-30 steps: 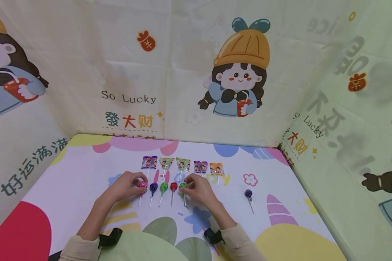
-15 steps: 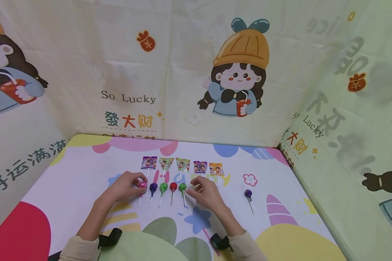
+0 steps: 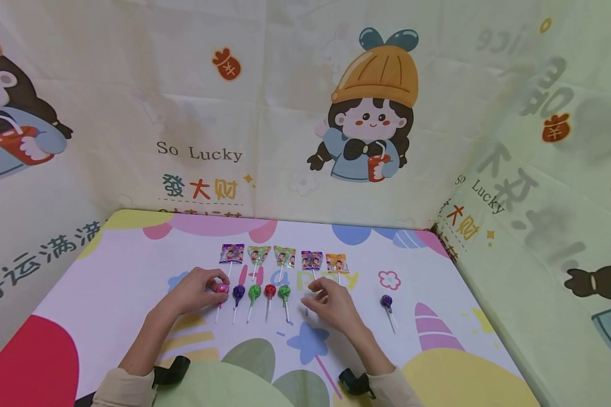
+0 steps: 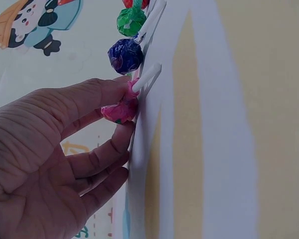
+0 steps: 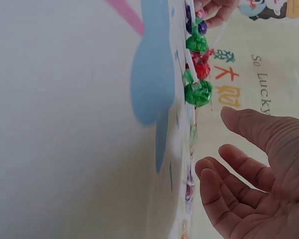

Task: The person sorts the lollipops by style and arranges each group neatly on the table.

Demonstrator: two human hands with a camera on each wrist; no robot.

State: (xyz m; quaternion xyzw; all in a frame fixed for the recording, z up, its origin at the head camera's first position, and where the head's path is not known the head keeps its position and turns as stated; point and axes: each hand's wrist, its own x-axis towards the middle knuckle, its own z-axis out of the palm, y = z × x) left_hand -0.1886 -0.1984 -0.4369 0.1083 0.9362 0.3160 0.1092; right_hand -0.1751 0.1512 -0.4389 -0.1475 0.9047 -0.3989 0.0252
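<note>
My left hand (image 3: 199,290) pinches the round head of a pink lollipop (image 4: 120,110) between thumb and fingers at the left end of a row. To its right in that row lie a purple lollipop (image 3: 239,293), a green lollipop (image 3: 254,292), a red lollipop (image 3: 270,291) and a second green lollipop (image 3: 284,292), sticks toward me. My right hand (image 3: 333,304) hovers right of the row, apart from the last green lollipop, fingers loosely bent and holding nothing. Farther right a lone purple lollipop (image 3: 387,302) lies on the table.
Behind the row lies a line of flat-wrapped lollipops, from a purple packet (image 3: 232,254) at left to an orange packet (image 3: 337,263) at right. The table (image 3: 132,271) carries a printed colourful cover. A printed curtain (image 3: 285,113) stands around its back and sides.
My right hand has let go of the right-hand green lollipop and moved right, away from the row. My left hand has stayed on the pink lollipop.
</note>
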